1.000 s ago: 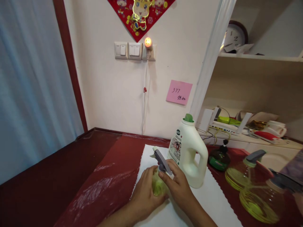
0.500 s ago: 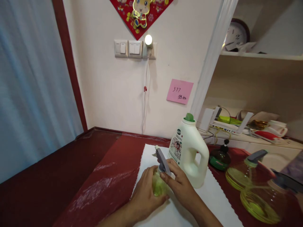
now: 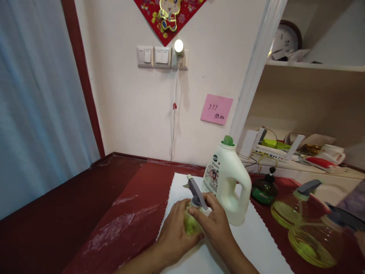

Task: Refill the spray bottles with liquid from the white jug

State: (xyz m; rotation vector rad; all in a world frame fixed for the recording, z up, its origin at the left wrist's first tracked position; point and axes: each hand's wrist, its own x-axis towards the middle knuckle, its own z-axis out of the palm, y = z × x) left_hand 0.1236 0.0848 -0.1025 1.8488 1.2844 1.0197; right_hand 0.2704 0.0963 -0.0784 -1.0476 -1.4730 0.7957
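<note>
A small green spray bottle (image 3: 190, 224) with a grey trigger head (image 3: 196, 194) stands on a white mat (image 3: 256, 243). My left hand (image 3: 173, 232) is wrapped round the bottle's green body from the left. My right hand (image 3: 212, 222) grips the neck just under the grey trigger head, fingers curled on it. Right behind them stands a white detergent jug (image 3: 228, 179) with a green cap and a side handle.
A red cloth (image 3: 128, 213) covers the table beneath the mat. To the right stand a dark green pump bottle (image 3: 265, 188) and two yellow-green spray bottles (image 3: 308, 224). A low shelf (image 3: 299, 160) with cables and cups runs behind. A curtain hangs at left.
My right hand's fingers have shifted slightly round the trigger head's neck. The bottle and my left hand stay in place. The plug light on the wall went from orange to white.
</note>
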